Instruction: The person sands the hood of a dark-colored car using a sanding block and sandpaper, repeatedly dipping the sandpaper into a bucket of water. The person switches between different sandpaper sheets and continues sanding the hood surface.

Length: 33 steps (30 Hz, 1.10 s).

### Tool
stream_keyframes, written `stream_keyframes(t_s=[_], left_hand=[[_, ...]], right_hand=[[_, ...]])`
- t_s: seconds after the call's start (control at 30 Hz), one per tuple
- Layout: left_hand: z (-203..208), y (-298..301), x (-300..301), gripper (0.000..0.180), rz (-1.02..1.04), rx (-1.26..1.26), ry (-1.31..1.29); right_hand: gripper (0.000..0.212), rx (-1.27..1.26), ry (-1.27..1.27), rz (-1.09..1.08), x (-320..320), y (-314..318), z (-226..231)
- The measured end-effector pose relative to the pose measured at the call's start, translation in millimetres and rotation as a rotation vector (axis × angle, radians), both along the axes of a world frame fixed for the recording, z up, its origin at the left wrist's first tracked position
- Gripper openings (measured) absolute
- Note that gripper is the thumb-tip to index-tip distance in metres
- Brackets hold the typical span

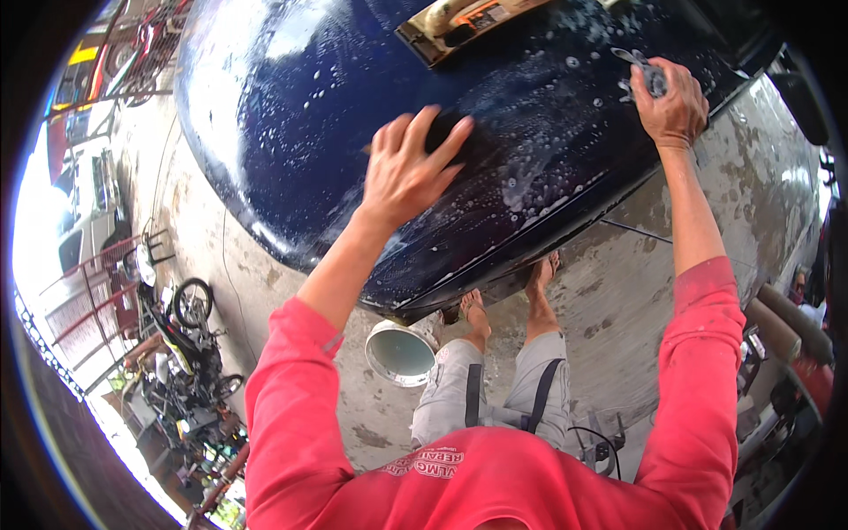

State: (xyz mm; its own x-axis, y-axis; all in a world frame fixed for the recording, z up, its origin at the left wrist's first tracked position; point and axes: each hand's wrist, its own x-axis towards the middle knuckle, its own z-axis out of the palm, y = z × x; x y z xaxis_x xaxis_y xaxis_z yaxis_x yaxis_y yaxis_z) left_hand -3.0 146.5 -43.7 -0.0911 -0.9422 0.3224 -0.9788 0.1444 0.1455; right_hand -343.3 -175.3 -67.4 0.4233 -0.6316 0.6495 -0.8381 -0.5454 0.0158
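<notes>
A dark blue, glossy car body panel [291, 190], wet and dotted with suds, curves across the upper half of the view. My left hand [411, 168] is over its middle with the fingers spread; a dark patch shows beside the thumb, perhaps shadow or reflection. At the panel's right side, my right hand [676, 106] is closed round a grey, sudsy wad [654, 81], cloth or sponge, against the wet surface. Between the hands and farther off, a long flat tool [477, 25] with a tan handle and an orange label rests on the panel.
A whitish bucket [402, 353] with pale liquid stands on the stained concrete floor [609, 291], left of my bare feet. Motorcycles [181, 353] and a metal railing line the left, with a parked vehicle [91, 199] beyond. Cylindrical objects [786, 322] lie at the right.
</notes>
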Motion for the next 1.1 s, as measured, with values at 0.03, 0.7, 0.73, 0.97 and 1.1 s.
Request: stream_keyframes(t_s=[0.03,0.7,0.73,0.97,1.1], left_hand=[[-8.7,-36.1,-13.8,0.077,-0.026,-0.060,0.003],[13.2,-183.8,-98.4,0.064,-0.168,-0.043,-0.030],[14.4,-186.5,-98.1,0.063,-0.159,-0.009,-0.002],[54.3,-143.4,-56.6,0.100,-0.229,0.195,0.162],[47.8,-157.1,-48.4,0.102,-0.078,0.290,0.077]], right_hand=[[0.031,0.015,0.004,0.008,-0.8,0.0,0.9],[0.035,-0.069,-0.137,-0.078,0.2,18.8,4.2],[0.034,-0.054,-0.139,-0.074,0.1,19.8,5.2],[0.033,-0.023,-0.131,-0.073,0.3,17.7,7.2],[0.034,-0.041,-0.123,-0.062,0.3,20.6,16.1]])
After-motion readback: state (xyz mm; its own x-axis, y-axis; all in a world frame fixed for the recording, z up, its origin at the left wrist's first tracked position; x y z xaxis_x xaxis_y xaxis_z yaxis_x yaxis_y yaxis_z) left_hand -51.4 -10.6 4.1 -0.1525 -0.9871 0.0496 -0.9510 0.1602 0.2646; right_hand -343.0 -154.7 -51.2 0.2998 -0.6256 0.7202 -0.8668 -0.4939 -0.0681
